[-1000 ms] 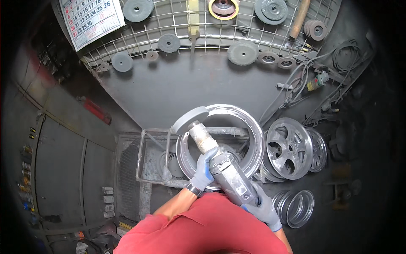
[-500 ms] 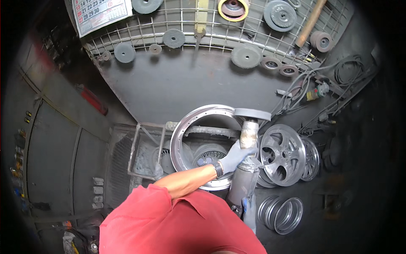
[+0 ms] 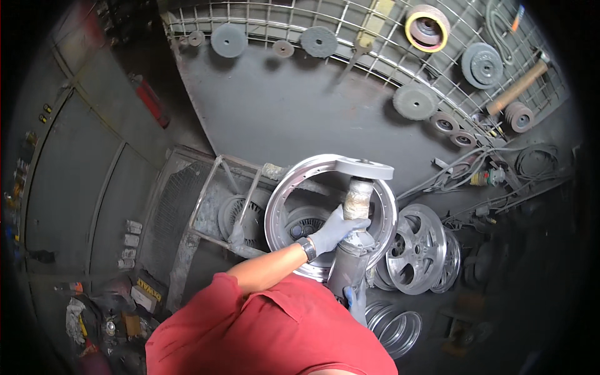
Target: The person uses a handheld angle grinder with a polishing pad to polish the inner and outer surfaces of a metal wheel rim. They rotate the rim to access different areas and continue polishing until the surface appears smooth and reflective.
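A grey power grinder [image 3: 347, 270] with a tape-wrapped neck and a flat abrasive wheel [image 3: 369, 169] is held over a large silver wheel rim [image 3: 272, 232]. The abrasive wheel overlaps the rim's far right edge; I cannot tell whether they touch. My left hand [image 3: 337, 231], in a grey glove with a dark watch at the wrist, is closed around the grinder just below the taped neck. Lower down, my right hand [image 3: 356, 304], gloved in grey and blue, is wrapped on the rear of the body, its fingers partly hidden.
Beneath the rim is a dusty metal frame [image 3: 219, 236]. Spoked wheels [image 3: 417, 250] and bare rings [image 3: 400, 331] stand to the right. Abrasive discs [image 3: 415, 102] hang on a wire grid behind, beside a hammer [image 3: 517, 87]. Cables [image 3: 431, 181] run along the back right.
The view has tilted, shifting the surroundings. Relative to the rim, the grinder has moved left, and its abrasive wheel is now slanted. Both hands keep their hold.
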{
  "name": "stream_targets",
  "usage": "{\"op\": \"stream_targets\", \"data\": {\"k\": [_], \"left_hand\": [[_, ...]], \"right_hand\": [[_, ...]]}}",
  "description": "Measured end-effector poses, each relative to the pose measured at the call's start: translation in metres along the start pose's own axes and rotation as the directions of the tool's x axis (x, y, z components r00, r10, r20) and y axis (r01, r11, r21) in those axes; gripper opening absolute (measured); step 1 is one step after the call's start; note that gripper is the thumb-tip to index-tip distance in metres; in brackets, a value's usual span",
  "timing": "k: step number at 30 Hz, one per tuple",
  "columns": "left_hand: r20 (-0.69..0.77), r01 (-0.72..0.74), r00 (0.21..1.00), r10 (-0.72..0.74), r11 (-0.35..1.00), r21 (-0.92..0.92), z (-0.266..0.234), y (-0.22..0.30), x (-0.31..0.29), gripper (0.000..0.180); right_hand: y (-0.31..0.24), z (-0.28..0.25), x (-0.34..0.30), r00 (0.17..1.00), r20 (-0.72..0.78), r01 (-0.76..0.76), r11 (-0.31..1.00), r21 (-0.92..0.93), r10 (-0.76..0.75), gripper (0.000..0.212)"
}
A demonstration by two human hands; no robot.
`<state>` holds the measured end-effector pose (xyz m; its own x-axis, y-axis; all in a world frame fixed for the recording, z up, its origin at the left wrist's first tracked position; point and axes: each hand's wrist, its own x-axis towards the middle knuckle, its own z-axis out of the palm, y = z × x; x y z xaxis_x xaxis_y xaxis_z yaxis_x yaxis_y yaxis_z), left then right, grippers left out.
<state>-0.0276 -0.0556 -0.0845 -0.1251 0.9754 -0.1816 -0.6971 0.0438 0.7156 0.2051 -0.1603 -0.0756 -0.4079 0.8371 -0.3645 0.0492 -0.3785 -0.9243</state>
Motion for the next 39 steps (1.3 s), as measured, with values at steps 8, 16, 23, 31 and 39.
{"op": "stream_targets", "data": {"k": [8, 16, 23, 31, 39], "left_hand": [[-0.133, -0.056, 0.991, 0.032, 0.983, -0.177, -0.055, 0.004, -0.039, 0.037], [-0.042, -0.069, 0.997, 0.064, 0.987, -0.146, -0.018, 0.010, -0.017, 0.042], [-0.037, -0.032, 0.999, 0.028, 0.992, -0.122, -0.010, 0.010, -0.008, 0.048], [-0.178, -0.066, 0.983, 0.032, 0.980, -0.187, -0.055, 0.002, -0.046, 0.030], [-0.123, -0.054, 0.992, 0.031, 0.981, -0.189, -0.036, 0.008, -0.040, 0.030]], "right_hand": [[-0.003, -0.013, 0.031, 0.977, 0.211, 0.039, 0.960, -0.276, 0.021, 0.085], [-0.003, -0.023, 0.026, 0.992, 0.123, 0.070, 0.960, -0.272, -0.038, 0.083], [-0.014, -0.019, 0.020, 0.993, 0.109, -0.015, 0.983, -0.182, 0.036, 0.083], [-0.014, -0.023, 0.035, 0.977, 0.204, 0.023, 0.921, -0.390, 0.061, 0.086], [-0.007, -0.037, 0.020, 0.994, 0.095, -0.018, 0.926, -0.376, 0.058, 0.086]]}}
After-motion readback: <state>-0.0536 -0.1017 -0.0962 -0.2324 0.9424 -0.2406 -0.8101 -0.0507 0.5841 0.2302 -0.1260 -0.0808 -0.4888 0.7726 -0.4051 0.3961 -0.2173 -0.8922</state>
